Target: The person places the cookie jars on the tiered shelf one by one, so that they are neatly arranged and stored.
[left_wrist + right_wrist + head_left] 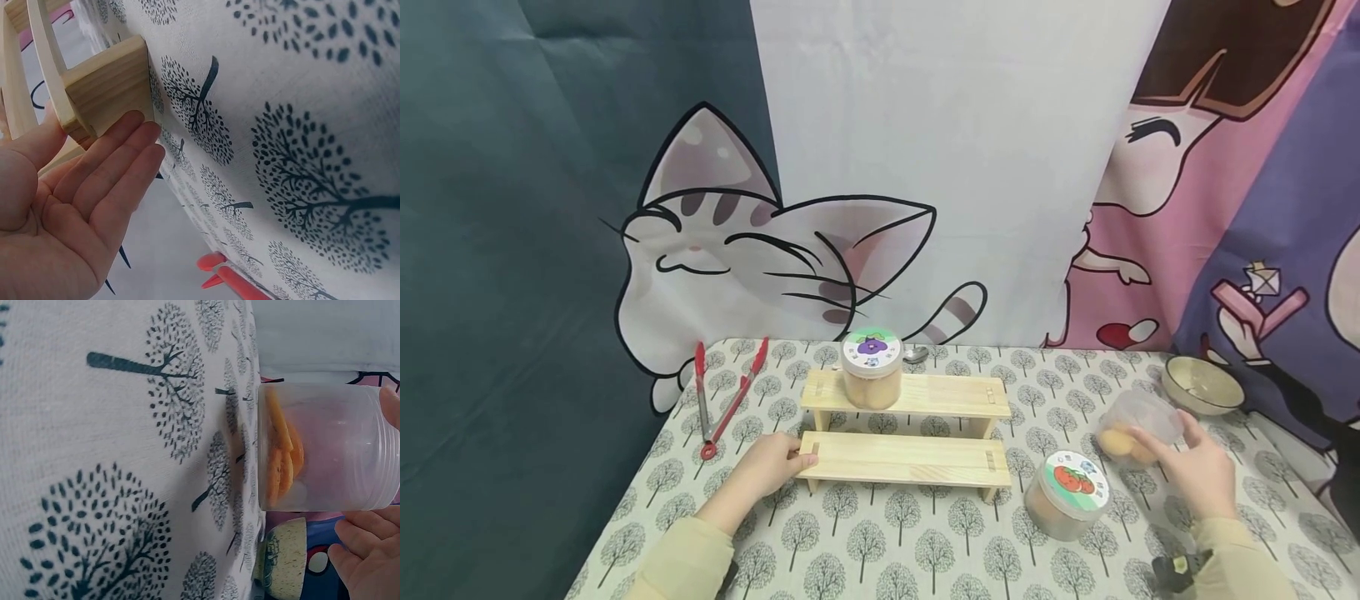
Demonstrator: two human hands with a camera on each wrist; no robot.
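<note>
My left hand [769,465] holds the left end of a two-tier wooden rack [902,457], thumb on the lower board. In the left wrist view, the fingers lie along the rack's end leg [115,87]. At the right, my right hand [1206,471] grips a clear plastic jar [337,447] near its threaded rim, thumb on one side and fingers on the other. No lid shows on it. Orange-yellow pieces [281,453] lie at its bottom. A lidded jar with a tomato label [1067,496] stands left of that hand. Another with an eggplant label [872,371] stands on the upper tier.
Red-tipped tongs [727,400] lie spread at the back left. A cream bowl [1202,385] sits at the back right, beyond the clear jar. Part of a metal spoon [916,355] shows behind the rack. The tree-patterned tablecloth [865,542] reaches a cartoon-printed curtain [1000,167].
</note>
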